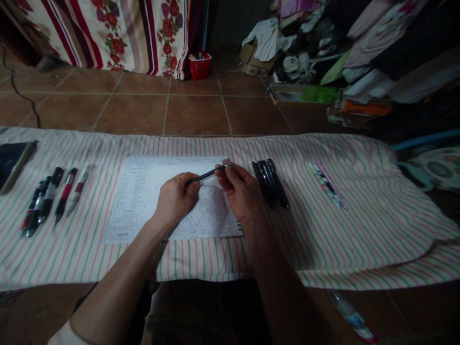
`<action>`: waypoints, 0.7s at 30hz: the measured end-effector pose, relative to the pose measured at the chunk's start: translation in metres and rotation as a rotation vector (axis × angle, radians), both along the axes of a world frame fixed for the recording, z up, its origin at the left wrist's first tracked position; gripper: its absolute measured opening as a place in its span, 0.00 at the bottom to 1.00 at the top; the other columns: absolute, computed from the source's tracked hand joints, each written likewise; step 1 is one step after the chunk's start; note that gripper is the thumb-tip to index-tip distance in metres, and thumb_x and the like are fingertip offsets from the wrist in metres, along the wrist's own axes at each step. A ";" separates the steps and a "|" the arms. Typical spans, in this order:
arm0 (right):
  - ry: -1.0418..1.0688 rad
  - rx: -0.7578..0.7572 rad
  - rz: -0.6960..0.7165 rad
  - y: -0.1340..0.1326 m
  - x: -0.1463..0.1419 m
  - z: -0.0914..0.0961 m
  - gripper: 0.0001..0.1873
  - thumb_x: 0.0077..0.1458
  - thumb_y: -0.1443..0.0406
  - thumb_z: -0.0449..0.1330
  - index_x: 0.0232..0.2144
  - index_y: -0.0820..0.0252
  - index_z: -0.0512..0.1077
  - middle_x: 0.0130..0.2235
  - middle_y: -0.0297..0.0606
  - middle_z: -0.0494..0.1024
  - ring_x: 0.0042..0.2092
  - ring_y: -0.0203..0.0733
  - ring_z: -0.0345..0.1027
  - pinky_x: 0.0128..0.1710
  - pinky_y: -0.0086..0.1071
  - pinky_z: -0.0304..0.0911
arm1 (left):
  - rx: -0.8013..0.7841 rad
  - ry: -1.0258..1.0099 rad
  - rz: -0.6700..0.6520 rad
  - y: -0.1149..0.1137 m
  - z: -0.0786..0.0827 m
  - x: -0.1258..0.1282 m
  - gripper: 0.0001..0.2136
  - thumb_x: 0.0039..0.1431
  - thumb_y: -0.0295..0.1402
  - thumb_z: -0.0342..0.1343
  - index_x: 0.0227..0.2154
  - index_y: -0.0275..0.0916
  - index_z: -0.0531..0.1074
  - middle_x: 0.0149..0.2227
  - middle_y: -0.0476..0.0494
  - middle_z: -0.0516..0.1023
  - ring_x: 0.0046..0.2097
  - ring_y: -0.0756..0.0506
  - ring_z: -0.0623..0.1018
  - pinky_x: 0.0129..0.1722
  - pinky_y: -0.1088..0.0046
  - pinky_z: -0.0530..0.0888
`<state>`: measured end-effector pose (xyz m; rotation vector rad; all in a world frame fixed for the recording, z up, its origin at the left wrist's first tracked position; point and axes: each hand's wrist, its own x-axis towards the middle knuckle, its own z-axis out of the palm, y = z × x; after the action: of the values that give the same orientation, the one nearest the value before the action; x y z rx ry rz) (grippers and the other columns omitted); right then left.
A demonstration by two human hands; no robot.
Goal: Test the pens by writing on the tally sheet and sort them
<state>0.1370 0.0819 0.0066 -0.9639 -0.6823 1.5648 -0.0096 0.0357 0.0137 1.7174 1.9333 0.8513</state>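
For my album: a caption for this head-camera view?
Left hand and right hand hold a black pen over a printed form on striped cloth, pens lying either side.

The left hand (175, 201) and right hand (241, 191) grip a black pen (205, 175) between them, over a printed form (143, 191) at frame centre. Further pens (41, 201) lie left and right on the striped cloth (359, 230).

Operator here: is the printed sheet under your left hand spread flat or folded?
Spread flat: the printed sheet lies open on the striped cloth, no fold showing, with the left hand resting on it.
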 end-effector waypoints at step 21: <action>0.012 -0.024 0.000 0.001 0.002 0.000 0.13 0.42 0.63 0.68 0.34 0.59 0.76 0.32 0.34 0.80 0.32 0.32 0.74 0.33 0.24 0.71 | 0.008 0.040 -0.014 0.001 0.000 0.000 0.10 0.57 0.34 0.50 0.37 0.40 0.75 0.31 0.45 0.79 0.32 0.46 0.76 0.33 0.71 0.69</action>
<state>0.1388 0.0826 0.0066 -0.9714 -0.6565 1.5812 -0.0100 0.0368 0.0137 1.7630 1.9437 0.8269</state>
